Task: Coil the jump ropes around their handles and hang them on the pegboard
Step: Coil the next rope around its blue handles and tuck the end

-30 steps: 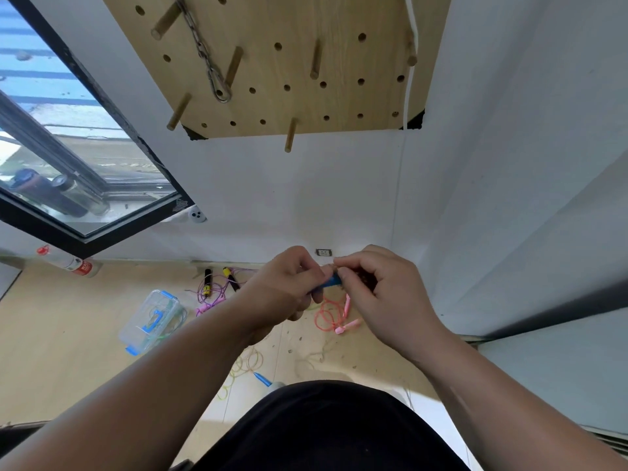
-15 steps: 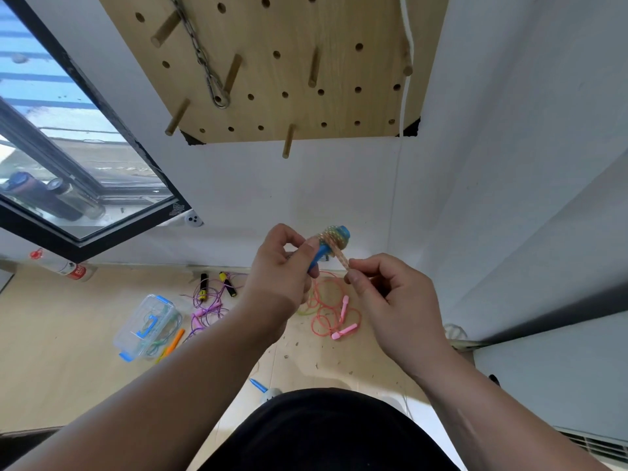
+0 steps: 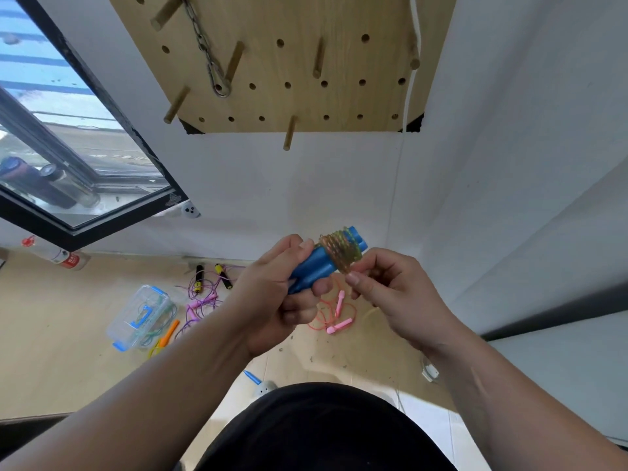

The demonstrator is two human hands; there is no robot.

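Blue jump-rope handles, paired, with yellow-green rope coiled round their top. We hold them mid-air, below the pegboard. Our left hand grips the handles. Our right hand fingers pinch the coil's edge. Pink jump rope lies on the floor.

Pegboard on wall above hands, loose ropes and container on floor below.
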